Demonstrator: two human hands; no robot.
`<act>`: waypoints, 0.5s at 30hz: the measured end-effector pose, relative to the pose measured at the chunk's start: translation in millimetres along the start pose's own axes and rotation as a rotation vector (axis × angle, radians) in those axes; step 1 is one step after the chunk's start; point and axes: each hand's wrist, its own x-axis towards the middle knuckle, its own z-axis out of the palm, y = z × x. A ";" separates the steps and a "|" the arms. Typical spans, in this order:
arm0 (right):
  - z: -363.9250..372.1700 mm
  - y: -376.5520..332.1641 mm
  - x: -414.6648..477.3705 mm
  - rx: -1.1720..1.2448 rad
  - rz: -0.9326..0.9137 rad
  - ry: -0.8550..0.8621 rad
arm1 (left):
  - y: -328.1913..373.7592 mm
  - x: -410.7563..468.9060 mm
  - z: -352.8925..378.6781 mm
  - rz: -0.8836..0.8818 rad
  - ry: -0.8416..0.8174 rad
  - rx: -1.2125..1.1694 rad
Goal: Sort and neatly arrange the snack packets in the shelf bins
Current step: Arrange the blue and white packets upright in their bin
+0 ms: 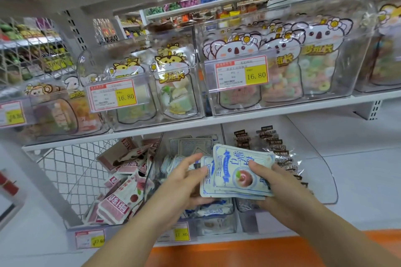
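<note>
At lower centre, the left hand (184, 182) and right hand (280, 188) are gripping a stack of blue-and-white packets (236, 171) by its side edges, just above the clear middle bin (217, 223) on the lower shelf (364, 191). The packets are looking light, floppy and slick, so pinching both edges seems the surest hold; pink packets (121, 197) are lying jumbled at lower left.
</note>
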 end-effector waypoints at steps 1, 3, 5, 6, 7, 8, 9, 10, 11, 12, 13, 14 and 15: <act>2.9 2.5 -0.9 -0.042 -0.022 -0.017 | -2.2 -1.0 4.4 -0.006 -0.023 -0.028; 7.6 7.4 -1.3 -0.107 -0.079 -0.001 | -7.8 -1.4 13.0 0.036 -0.014 0.003; 10.8 10.0 -1.6 -0.154 -0.138 0.061 | -13.0 -0.7 19.6 0.092 0.033 0.030; 12.0 10.4 -1.8 -0.169 -0.164 0.085 | -14.5 -0.3 21.6 0.112 0.062 0.032; 13.1 10.1 -2.3 -0.181 -0.186 0.096 | -15.9 0.4 21.9 0.126 0.084 0.032; 13.5 9.7 -2.5 -0.194 -0.205 0.097 | -16.7 1.4 20.4 0.131 0.105 0.037; 14.1 8.9 -2.7 -0.206 -0.216 0.086 | -17.1 1.9 18.4 0.132 0.113 0.045; 14.3 8.3 -2.8 -0.216 -0.222 0.068 | -16.3 1.0 16.3 0.131 0.116 0.053; 15.1 7.7 -2.9 -0.227 -0.226 0.046 | -15.8 -0.1 14.1 0.125 0.109 0.066; 15.6 8.0 -3.0 -0.236 -0.232 0.028 | -14.6 -2.3 12.9 0.118 0.100 0.079; 16.5 8.9 -3.6 -0.247 -0.243 0.016 | -13.9 -4.2 11.8 0.124 0.083 0.098; 17.4 10.2 -4.1 -0.262 -0.257 0.009 | -12.5 -6.0 9.7 0.143 0.066 0.125; 18.0 10.7 -4.7 -0.288 -0.267 -0.001 | -10.3 -8.0 6.9 0.162 0.056 0.163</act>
